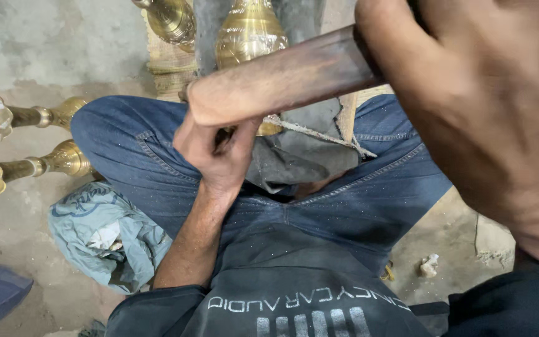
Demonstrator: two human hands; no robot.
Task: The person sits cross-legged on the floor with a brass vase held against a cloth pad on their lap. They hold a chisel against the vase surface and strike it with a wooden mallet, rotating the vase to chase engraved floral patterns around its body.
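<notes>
sitting cross-legged on the floor (26, 243), the person fills most of the view, with the right hand (469, 106) looming close to the camera, wrapped around the thick wooden handle (282, 78) that slants across the lap. the handle looks stiff, heavy and worn smooth, best gripped well back as it is. beyond it stands a brass vessel (249, 31), hard and probably slippery where polished, set above a grey cloth (294, 156). the left hand (216, 150) is closed under the handle's end, on something i cannot make out. two brass stems (45, 140) lie at left beside crumpled blue fabric (104, 234).
</notes>
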